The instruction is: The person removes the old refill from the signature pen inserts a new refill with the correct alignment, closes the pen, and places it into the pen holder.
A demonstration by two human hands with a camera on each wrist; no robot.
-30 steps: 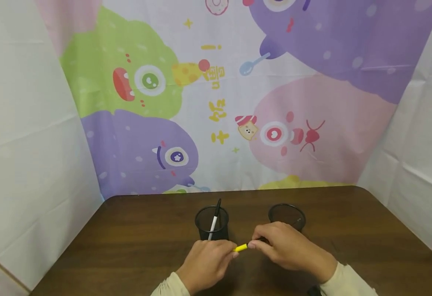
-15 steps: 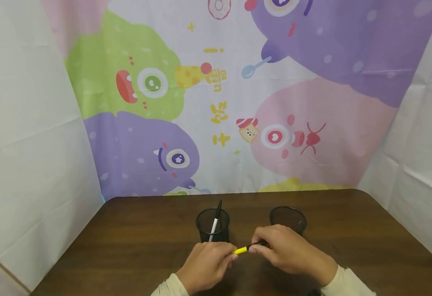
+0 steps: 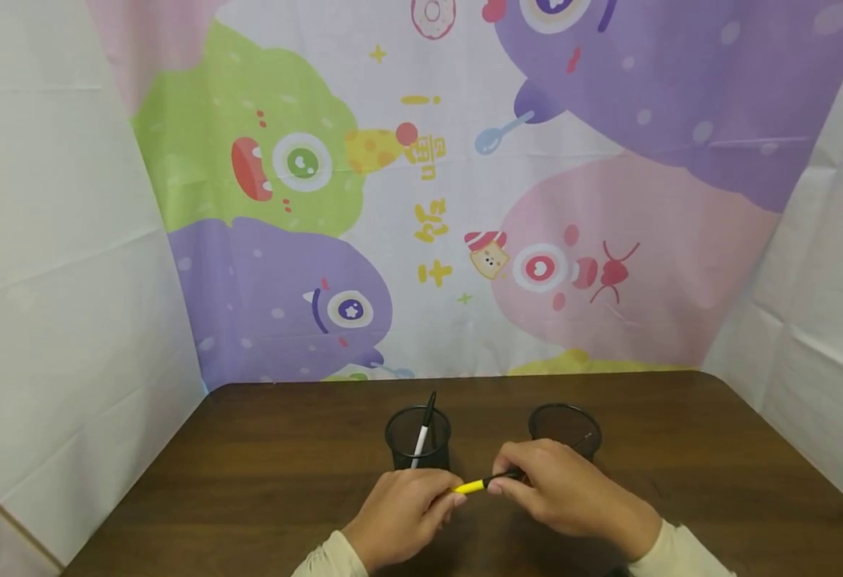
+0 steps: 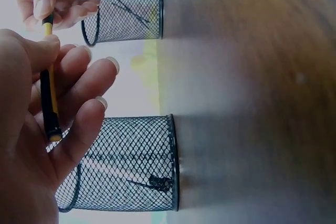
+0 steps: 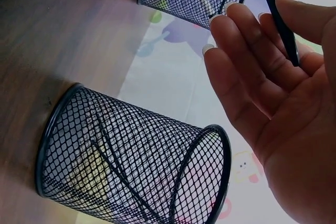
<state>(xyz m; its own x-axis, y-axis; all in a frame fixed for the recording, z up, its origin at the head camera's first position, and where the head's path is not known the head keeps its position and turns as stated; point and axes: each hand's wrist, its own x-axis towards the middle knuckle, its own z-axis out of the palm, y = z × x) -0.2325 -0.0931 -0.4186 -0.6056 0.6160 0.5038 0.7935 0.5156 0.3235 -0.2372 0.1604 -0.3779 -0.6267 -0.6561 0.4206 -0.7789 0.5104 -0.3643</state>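
Both hands hold one yellow-and-black pen [image 3: 469, 487] above the table, nearly level. My left hand [image 3: 403, 513] pinches its yellow part between thumb and index finger; in the left wrist view the pen's black-and-yellow rear [image 4: 50, 103] lies along the palm. My right hand [image 3: 562, 493] pinches the black end [image 5: 283, 32] with thumb and index, its other fingers loosely bent. Behind the left hand stands a black mesh pen cup [image 3: 421, 462] with a white pen with a black end [image 3: 420, 441] leaning inside. A second mesh cup [image 5: 131, 156] stands behind the right hand.
Dark thin lines show through the second cup's mesh; whether they are seams or contents I cannot tell. The brown wooden table [image 3: 248, 481] ends at a cartoon-printed curtain [image 3: 450, 336], with white cloth walls [image 3: 54, 280] on both sides.
Both hands keep their grip on the pen and hardly move. The head view shifts slightly, so the scene sits a little lower and farther right.
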